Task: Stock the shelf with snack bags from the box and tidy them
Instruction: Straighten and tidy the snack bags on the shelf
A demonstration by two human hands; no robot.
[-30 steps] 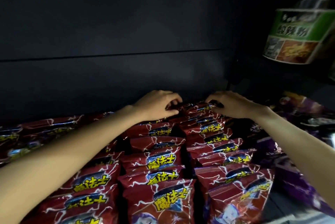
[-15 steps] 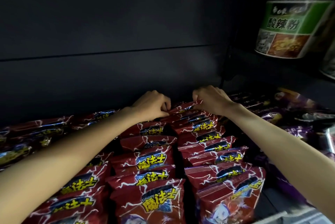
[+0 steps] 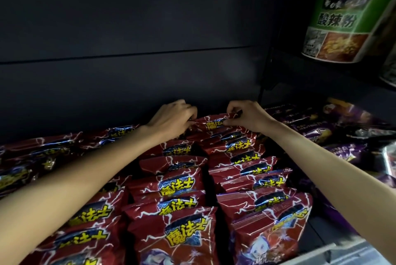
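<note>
Pinching glossy crinkled red bag [image 3: 215, 124]: left hand [image 3: 174, 117], right hand [image 3: 246, 117].

Two hands reach in, the left hand [image 3: 171, 117] and the right hand [image 3: 246, 117]. The red snack bags [image 3: 184, 241] stand in four rows running near to far; overlap prevents an exact count. One green noodle cup [image 3: 342, 26] shows fully at far right. Purple bags [image 3: 334, 136] on the right are too blurred to count.

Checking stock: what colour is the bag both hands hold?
Dark red bag, yellow lettering; head view.
</note>
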